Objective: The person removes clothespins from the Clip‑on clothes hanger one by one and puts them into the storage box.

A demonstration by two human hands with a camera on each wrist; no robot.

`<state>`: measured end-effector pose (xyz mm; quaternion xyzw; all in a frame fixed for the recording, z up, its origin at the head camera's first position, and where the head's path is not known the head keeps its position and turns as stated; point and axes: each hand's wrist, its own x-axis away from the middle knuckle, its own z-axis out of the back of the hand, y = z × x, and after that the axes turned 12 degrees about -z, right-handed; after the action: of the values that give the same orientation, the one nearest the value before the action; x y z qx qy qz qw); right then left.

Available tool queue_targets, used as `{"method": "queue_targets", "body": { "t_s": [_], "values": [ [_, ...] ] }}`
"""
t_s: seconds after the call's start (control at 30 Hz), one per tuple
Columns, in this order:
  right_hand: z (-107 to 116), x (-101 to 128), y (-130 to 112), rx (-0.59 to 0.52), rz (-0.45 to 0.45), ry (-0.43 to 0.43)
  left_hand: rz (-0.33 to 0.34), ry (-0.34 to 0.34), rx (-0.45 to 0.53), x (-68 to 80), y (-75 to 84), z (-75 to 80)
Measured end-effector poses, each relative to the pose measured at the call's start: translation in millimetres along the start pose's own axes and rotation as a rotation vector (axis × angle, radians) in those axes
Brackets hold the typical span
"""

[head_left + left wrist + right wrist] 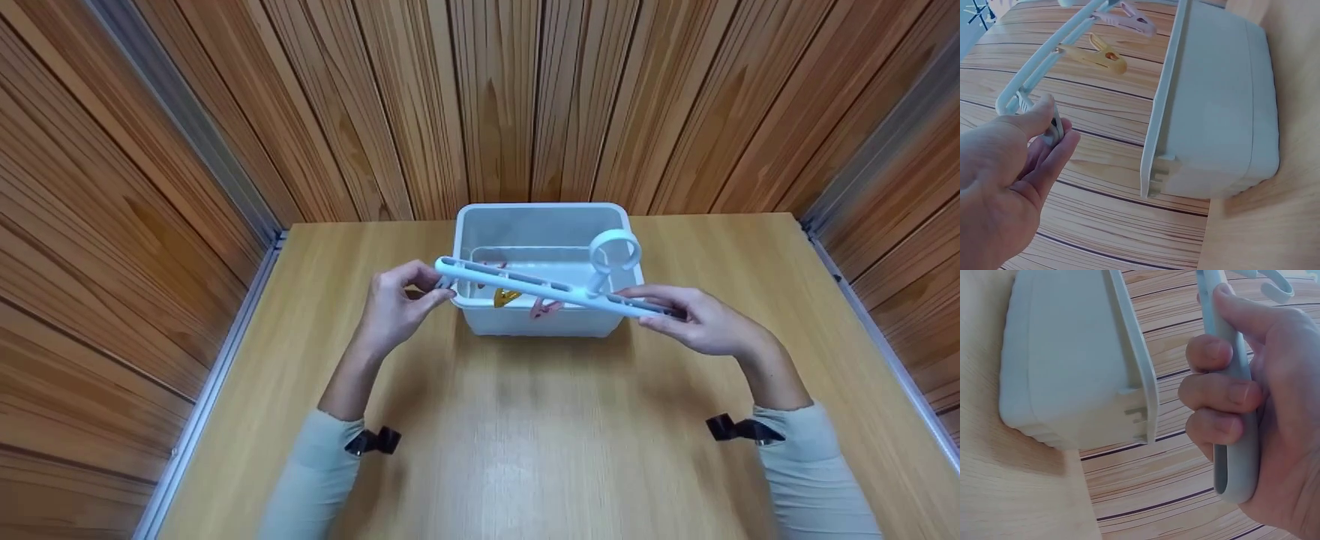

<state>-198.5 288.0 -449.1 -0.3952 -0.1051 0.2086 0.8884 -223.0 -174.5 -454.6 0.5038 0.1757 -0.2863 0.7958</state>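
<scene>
A light blue clip hanger (517, 286) with a round hook (615, 235) is held tilted above a white plastic bin. My right hand (701, 322) grips its bar near the right end, fingers wrapped round it in the right wrist view. At the other end, my left hand (390, 307) pinches a pale grey clothespin (1053, 133) between thumb and fingers; it hangs from the bar. A yellow clothespin (1107, 59) and a pink clothespin (1129, 22) dangle farther along the bar.
The white bin (540, 324) stands on the wooden table (517, 450) near the back. Its inside is partly hidden by the hanger. Wood-plank walls (495, 97) rise behind and at both sides, with metal rails (217, 375) along the table's side edges.
</scene>
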Motion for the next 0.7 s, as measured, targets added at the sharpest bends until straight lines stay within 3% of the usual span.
{"method": "queue_targets", "body": {
  "t_s": [0.13,0.27,0.5,0.7],
  "values": [
    [0,0,1,-0.018,0.017,0.005,-0.101,0.093,-0.044,-1.1,-1.4,-1.5],
    [-3,-1,10,-0.068,0.082,-0.004,-0.133,0.174,-0.04,-2.4,1.4,0.2],
    [-6,-3,19,-0.108,0.145,-0.002,-0.061,0.124,0.024,-7.5,4.1,0.9],
    [-4,-1,23,-0.134,0.154,0.051,0.021,0.11,0.062,-7.5,-0.4,-2.0]
  ]
}}
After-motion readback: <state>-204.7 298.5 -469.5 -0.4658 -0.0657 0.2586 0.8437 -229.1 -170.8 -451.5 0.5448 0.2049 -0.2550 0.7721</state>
